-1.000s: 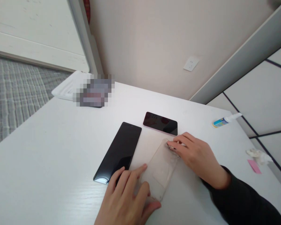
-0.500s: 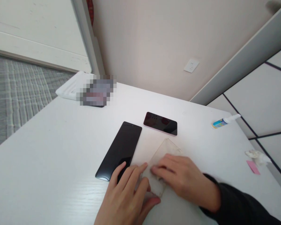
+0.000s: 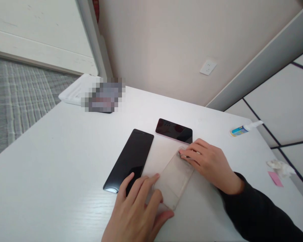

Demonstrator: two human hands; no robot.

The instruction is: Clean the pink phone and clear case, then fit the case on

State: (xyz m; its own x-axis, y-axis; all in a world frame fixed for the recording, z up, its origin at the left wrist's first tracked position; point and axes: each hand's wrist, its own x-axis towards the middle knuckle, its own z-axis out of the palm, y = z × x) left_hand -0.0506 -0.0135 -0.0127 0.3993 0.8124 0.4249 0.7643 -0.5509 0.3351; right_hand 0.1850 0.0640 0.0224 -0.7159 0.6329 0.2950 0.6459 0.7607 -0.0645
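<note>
A clear phone case (image 3: 175, 178) lies flat on the white table (image 3: 53, 168). My left hand (image 3: 136, 211) holds its near end, fingers flat on top and the thumb hooked at the near edge. My right hand (image 3: 209, 164) rests on the case's far end with fingertips pressed together; a small pale bit shows under them that I cannot make out. A long black phone (image 3: 130, 159) lies face up just left of the case, touching my left fingers. A smaller phone with a pink edge (image 3: 174, 130) lies just beyond the case.
A small blue-and-white tube (image 3: 242, 128) lies at the table's right edge. A crumpled tissue (image 3: 280, 166) and a pink slip (image 3: 275, 178) lie nearer on the right. A white flat object (image 3: 75, 92) sits at the back left corner. A wall socket (image 3: 207, 67) is behind.
My right hand slid from the case's far end to its near end, then back to the far end. My left hand and the phones stayed put.
</note>
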